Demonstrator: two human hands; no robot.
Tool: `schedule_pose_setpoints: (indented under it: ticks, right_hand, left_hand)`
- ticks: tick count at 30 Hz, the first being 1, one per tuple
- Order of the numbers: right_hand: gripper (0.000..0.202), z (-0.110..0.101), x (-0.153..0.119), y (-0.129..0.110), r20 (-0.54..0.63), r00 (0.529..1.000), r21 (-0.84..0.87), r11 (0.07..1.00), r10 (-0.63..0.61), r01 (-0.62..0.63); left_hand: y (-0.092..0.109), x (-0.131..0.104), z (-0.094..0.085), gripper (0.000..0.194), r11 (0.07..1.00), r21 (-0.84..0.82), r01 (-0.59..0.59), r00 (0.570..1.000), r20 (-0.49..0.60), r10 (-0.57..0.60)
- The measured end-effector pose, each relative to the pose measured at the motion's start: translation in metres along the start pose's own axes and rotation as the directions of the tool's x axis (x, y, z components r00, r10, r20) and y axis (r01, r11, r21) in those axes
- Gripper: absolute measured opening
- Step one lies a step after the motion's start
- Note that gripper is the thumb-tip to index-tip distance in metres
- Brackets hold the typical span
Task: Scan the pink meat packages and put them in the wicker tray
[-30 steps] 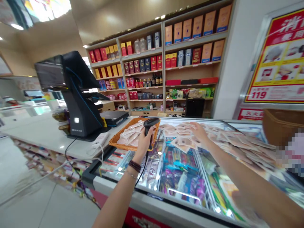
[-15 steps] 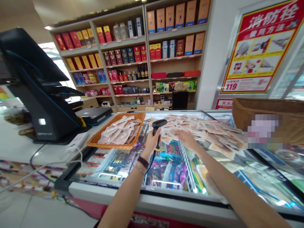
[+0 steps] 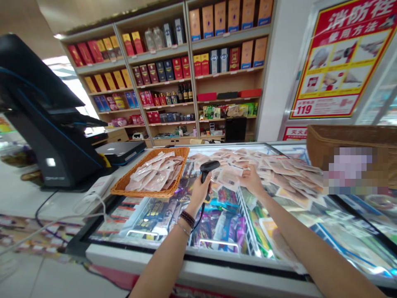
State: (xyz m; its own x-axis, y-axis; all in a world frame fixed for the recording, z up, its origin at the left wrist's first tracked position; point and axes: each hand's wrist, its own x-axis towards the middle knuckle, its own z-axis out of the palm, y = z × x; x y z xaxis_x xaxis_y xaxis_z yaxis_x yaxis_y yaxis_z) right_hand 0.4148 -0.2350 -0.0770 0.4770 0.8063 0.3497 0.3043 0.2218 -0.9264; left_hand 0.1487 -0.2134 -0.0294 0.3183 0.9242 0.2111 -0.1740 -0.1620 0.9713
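Note:
My left hand [image 3: 200, 191] is closed around the grip of a black barcode scanner [image 3: 209, 166], its head pointing right over the freezer's glass top. My right hand [image 3: 250, 180] pinches the edge of a flat clear packet [image 3: 230, 177] with a printed label, in front of the scanner. Many similar packets [image 3: 279, 169] lie spread in a heap on the glass behind and to the right of my right hand. To the left of the scanner, an orange wicker basket [image 3: 119, 189] holds a pile of such packets.
A chest freezer [image 3: 217, 265] with bagged goods under its glass lies below my arms. At left stand a black checkout terminal [image 3: 62, 157] and a flat black device [image 3: 120, 151]. A brown woven basket [image 3: 316, 145] sits at right. Shelves [image 3: 190, 49] of boxes line the back.
My right hand has gone from reaching flat over the heap to pinching one packet, lifted and turned before the scanner. The left hand still grips the scanner, nearly unmoved.

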Motion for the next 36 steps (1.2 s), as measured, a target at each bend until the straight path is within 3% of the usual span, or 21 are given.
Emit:
schedule_pose_setpoints:
  ticks: [4, 8, 13, 18, 26, 36]
  right_hand:
    - [0.085, -0.006, -0.001, -0.001, -0.264, 0.956, 0.315, 0.948, 0.127, -0.039]
    - [0.065, -0.008, 0.004, 0.001, -0.366, 0.915, 0.430, 0.903, 0.167, 0.007]
    - [0.050, -0.010, 0.007, 0.005, -0.356, 0.915, 0.496, 0.868, 0.191, 0.012]
    - [0.045, -0.011, 0.007, 0.003, -0.342, 0.907, 0.546, 0.837, 0.246, -0.021]
    - [0.053, -0.010, 0.006, -0.003, -0.362, 0.896, 0.562, 0.827, 0.258, -0.011]
    - [0.056, -0.009, 0.003, -0.009, -0.360, 0.897, 0.525, 0.850, 0.255, -0.031]
  left_hand:
    - [0.003, -0.003, 0.000, 0.069, 1.000, -0.017, -0.007, 0.999, 0.045, 0.008]
    - [0.002, -0.002, 0.004, 0.070, 0.999, -0.041, 0.012, 0.989, 0.148, -0.006]
    - [-0.005, -0.002, 0.009, 0.058, 0.996, 0.087, -0.019, 0.965, 0.262, -0.004]
    - [-0.010, -0.002, 0.009, 0.052, 0.979, 0.197, -0.048, 0.960, 0.280, -0.009]
    - [-0.008, -0.002, 0.010, 0.062, 0.981, 0.186, -0.051, 0.959, 0.282, -0.004]
    - [-0.003, -0.004, 0.011, 0.060, 0.987, 0.155, -0.036, 0.961, 0.278, -0.009]
